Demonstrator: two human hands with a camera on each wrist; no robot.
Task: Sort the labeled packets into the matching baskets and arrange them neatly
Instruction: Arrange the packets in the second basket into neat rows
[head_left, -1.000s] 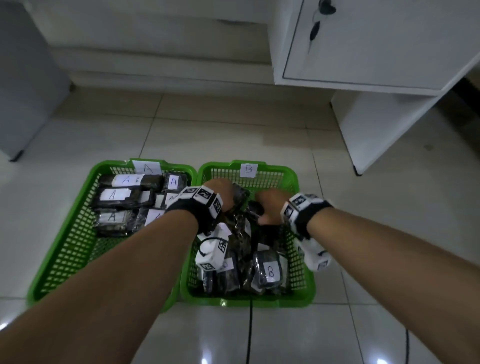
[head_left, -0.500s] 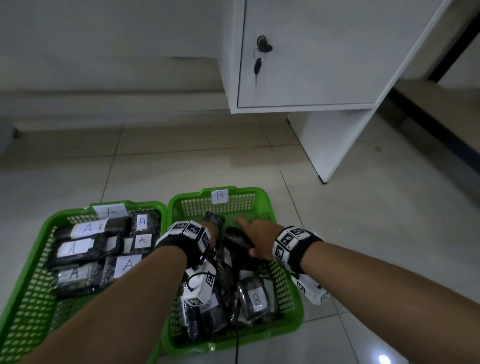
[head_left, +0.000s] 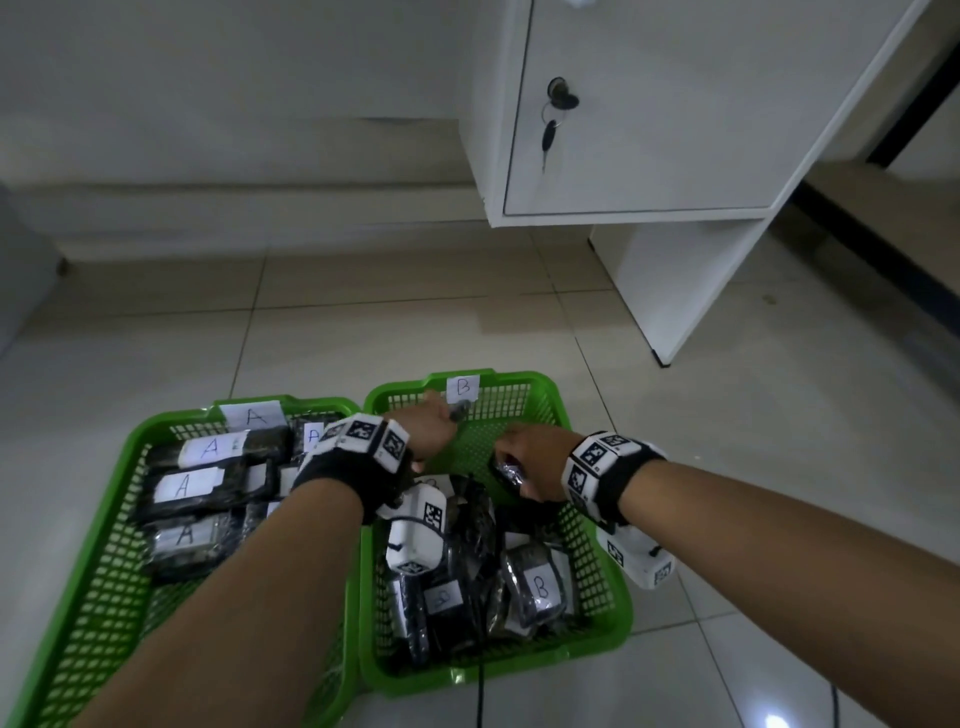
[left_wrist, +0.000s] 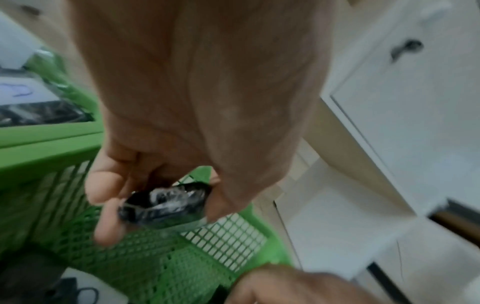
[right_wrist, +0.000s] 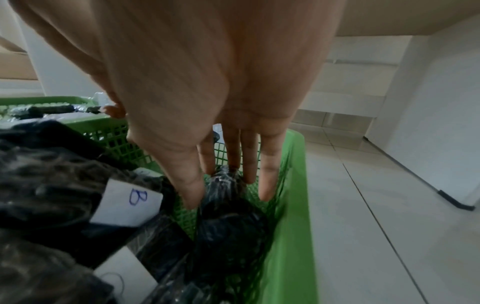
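Observation:
Two green baskets stand side by side on the tiled floor. Basket A (head_left: 156, 422) on the left holds flat dark packets labeled A (head_left: 208, 488). Basket B (head_left: 524, 379) on the right holds a loose heap of dark packets labeled B (head_left: 537, 584). My left hand (head_left: 431, 428) (left_wrist: 162, 216) grips a dark packet (head_left: 460, 409) (left_wrist: 166, 205) above the far end of basket B, by its B label (head_left: 462, 387). My right hand (head_left: 524, 462) (right_wrist: 221, 191) pinches the top of another dark packet (head_left: 508, 472) (right_wrist: 228, 216) against the basket's right wall.
A white cabinet (head_left: 623, 130) with a key in its lock stands beyond the baskets, its side panel (head_left: 675, 291) reaching the floor at the far right. A grey object (head_left: 21, 270) sits at the far left. A black cable (head_left: 480, 696) runs along the floor in front of basket B.
My left hand has moved from the middle of basket B to its far end with a packet. My right hand has shifted right with its packet. The head view has tilted up.

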